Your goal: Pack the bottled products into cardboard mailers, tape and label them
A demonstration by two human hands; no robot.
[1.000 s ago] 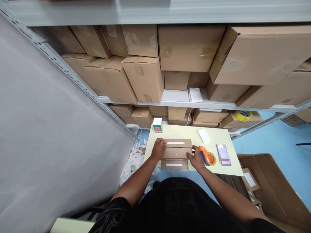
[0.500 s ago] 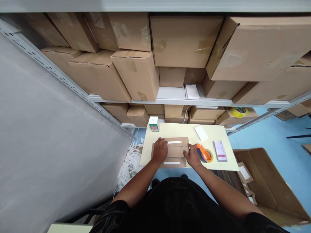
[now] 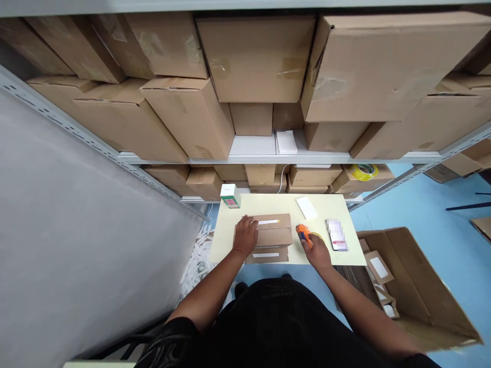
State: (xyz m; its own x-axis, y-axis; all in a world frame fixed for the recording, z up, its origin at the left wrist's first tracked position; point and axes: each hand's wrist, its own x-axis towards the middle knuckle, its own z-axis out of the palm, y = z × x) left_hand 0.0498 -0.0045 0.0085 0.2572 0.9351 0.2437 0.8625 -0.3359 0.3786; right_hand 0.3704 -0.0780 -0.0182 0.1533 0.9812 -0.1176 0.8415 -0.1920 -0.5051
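Note:
A flat brown cardboard box (image 3: 274, 236) lies on the small pale table (image 3: 264, 202). A white strip runs along its top, and its near flap, with a second strip, sticks out towards me. My left hand (image 3: 246, 234) rests on the box's left end, fingers spread over the cardboard rather than wrapped round it. Right of the box, my right hand (image 3: 316, 251) is closed round an orange and blue tape dispenser (image 3: 304, 233), tilted with its front end towards the box. The hand hides most of the dispenser's tape roll.
A white and green small box (image 3: 230, 196) stands at the table's back left. Behind the dispenser lie a white flat box (image 3: 306, 207) and a phone-like item (image 3: 337, 235). A large open carton (image 3: 418, 286) sits at right. Shelves of cardboard boxes (image 3: 257, 61) rise beyond the table.
My right hand has left the box's right edge and taken hold of the tape dispenser, turning it. My left hand stays on the box. The whole view has shifted slightly.

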